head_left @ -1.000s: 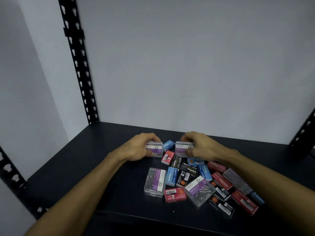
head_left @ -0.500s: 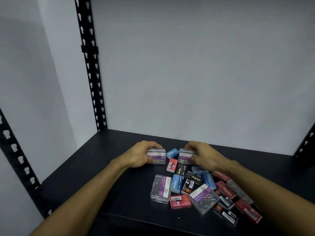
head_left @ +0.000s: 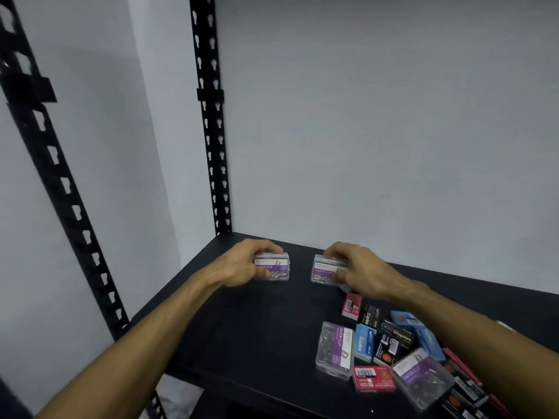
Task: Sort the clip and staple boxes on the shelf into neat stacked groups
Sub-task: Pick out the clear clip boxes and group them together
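1. Your left hand (head_left: 242, 264) grips one clip box (head_left: 273, 267); your right hand (head_left: 357, 267) grips another (head_left: 325, 272), both over the shelf (head_left: 257, 328), apart.
2. They look light, stiff and smooth-sided, so pinch the long edges.
3. The remaining pile (head_left: 390, 349) lies mixed at front right.
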